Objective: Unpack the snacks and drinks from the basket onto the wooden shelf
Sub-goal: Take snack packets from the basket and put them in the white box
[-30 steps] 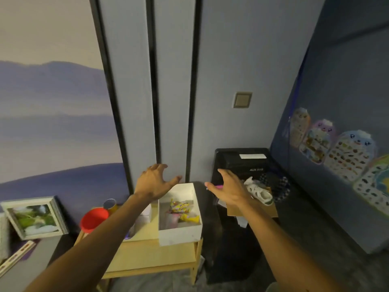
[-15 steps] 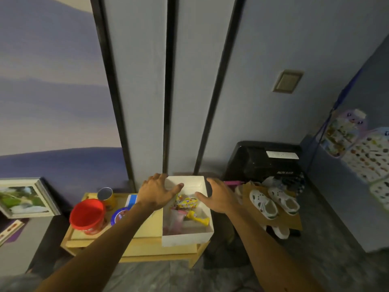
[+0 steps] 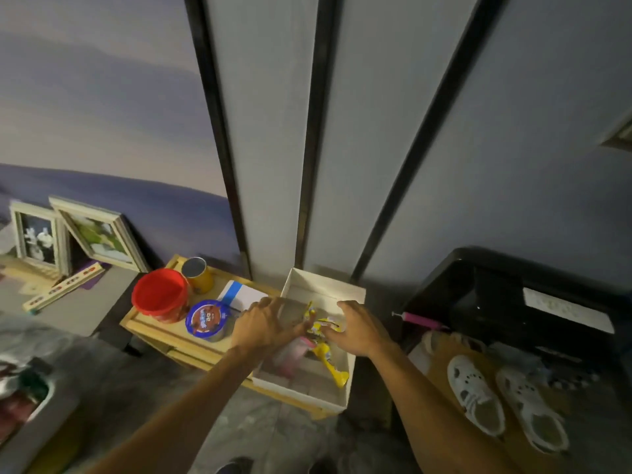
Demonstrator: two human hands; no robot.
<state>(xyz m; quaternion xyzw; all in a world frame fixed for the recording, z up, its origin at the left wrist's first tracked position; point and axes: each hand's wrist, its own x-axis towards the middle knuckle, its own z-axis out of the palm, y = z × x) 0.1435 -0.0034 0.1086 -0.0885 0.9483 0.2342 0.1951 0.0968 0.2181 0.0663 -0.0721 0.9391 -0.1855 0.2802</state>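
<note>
Basket (image 3: 323, 285) — two yellow packets (image 3: 333, 367), one pink packet (image 3: 294, 352); left hand (image 3: 263, 328), right hand (image 3: 360, 331) inside — grip unclear.

Both your arms are stretched forward and down, left forearm (image 3: 191, 395) and right forearm (image 3: 420, 395) angling in toward each other. Your left hand (image 3: 265, 325) and right hand (image 3: 359, 331) are backs-up, fingertips pointing at each other, close but apart. Too blurry to tell if either's gripping.
</note>
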